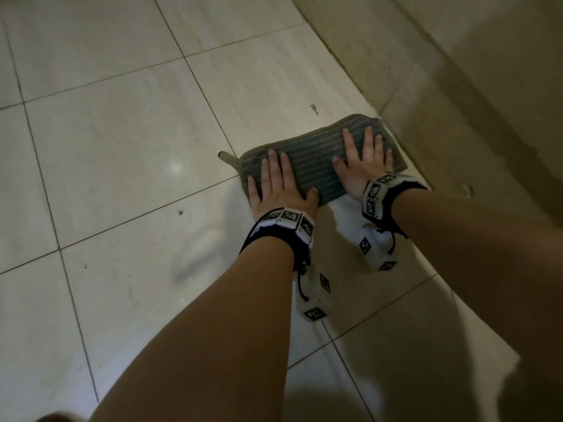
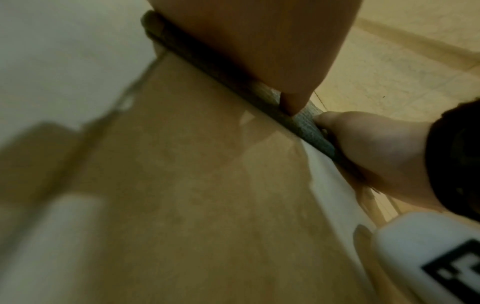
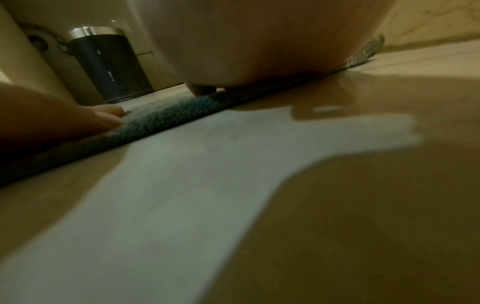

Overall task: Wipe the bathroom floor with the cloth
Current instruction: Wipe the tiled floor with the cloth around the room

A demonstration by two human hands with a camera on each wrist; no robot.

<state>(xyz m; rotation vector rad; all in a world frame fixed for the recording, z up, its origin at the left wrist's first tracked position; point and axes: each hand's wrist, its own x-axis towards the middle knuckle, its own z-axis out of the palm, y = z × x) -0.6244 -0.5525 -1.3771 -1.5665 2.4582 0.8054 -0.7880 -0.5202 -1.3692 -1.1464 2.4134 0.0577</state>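
Cloth [image 1: 316, 161] flat on floor [image 1: 122, 147] beside wall [image 1: 457, 102]; left hand [image 1: 278, 184] and right hand [image 1: 362, 162] spread, pressing it; wiping underway; specks visible on tiles, most floor likely left.

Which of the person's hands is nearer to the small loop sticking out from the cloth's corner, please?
Left. The left hand presses flat on the cloth end beside the loop; the right hand presses flat on the opposite end, by the wall.
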